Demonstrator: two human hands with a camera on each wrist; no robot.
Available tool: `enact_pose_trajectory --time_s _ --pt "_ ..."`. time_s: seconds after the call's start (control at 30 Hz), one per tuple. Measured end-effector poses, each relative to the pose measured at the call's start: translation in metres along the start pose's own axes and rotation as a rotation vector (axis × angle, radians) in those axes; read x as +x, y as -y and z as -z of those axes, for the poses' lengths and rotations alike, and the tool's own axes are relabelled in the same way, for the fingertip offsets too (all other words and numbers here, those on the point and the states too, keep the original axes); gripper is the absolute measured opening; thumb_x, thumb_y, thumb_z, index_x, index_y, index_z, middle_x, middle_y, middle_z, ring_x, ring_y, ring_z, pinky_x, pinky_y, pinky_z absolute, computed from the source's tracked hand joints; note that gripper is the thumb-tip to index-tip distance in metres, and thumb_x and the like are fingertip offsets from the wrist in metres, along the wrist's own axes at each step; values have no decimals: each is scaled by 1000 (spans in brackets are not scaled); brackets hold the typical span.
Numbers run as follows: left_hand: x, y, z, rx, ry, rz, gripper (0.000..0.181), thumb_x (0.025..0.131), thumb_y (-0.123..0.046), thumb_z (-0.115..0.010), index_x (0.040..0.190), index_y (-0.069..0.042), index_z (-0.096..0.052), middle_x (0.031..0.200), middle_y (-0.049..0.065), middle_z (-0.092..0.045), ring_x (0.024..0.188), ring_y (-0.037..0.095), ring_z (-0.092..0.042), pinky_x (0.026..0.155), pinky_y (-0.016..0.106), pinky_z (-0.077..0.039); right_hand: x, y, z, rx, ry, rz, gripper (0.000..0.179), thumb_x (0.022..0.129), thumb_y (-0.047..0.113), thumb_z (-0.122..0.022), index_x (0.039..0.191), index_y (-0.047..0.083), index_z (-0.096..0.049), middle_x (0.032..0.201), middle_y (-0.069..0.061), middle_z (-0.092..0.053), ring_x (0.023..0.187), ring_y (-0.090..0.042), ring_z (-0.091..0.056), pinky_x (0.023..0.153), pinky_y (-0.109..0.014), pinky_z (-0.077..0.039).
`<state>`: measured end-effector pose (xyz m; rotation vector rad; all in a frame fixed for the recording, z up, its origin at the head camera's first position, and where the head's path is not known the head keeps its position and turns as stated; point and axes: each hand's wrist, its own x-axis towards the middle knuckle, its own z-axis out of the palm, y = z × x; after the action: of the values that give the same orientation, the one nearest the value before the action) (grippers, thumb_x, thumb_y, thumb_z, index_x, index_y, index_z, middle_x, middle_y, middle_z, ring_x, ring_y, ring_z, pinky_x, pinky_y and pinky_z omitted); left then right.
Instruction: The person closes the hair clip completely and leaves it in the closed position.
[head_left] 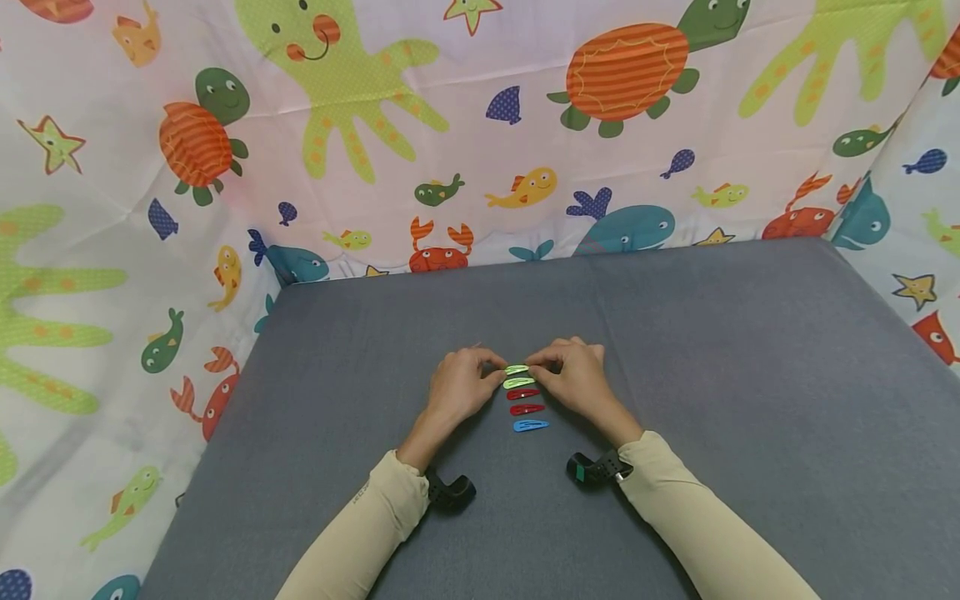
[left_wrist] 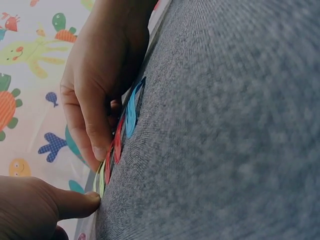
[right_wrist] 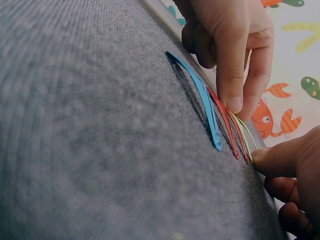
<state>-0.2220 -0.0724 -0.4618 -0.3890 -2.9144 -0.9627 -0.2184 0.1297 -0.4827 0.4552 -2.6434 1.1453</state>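
Note:
Both hands meet at the far end of a short column of snap hair clips. My left hand [head_left: 459,383] pinches the left end of the farthest light green hair clip [head_left: 516,368], and my right hand [head_left: 576,377] pinches its right end. Just nearer lies a second light green clip [head_left: 518,383]. Two red clips follow, one red clip [head_left: 522,394] above another red clip [head_left: 527,409]. A blue clip [head_left: 531,426] is closest to me. In the right wrist view the blue clip [right_wrist: 207,112] stands out in front; the green ones are partly hidden by the fingers.
A grey cloth-covered table [head_left: 360,358] spreads around the clips. Behind it and along its sides hangs a white curtain [head_left: 465,150] printed with sea animals. Each wrist wears a black camera strap, such as the right wrist's black device [head_left: 596,469].

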Motion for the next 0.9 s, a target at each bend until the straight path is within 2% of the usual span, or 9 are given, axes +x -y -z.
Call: enact_pose_trajectory --time_s 0.9 --pt "-2 2 -2 -3 -10 -18 12 91 -23 -77 101 -18 -81 51 -9 -36 46 6 -25 44 26 -18 0 0 -2 -5 -8 5 12 84 14 -82 96 16 -83 81 -1 -72 73 -16 -48 81 -47 -24"
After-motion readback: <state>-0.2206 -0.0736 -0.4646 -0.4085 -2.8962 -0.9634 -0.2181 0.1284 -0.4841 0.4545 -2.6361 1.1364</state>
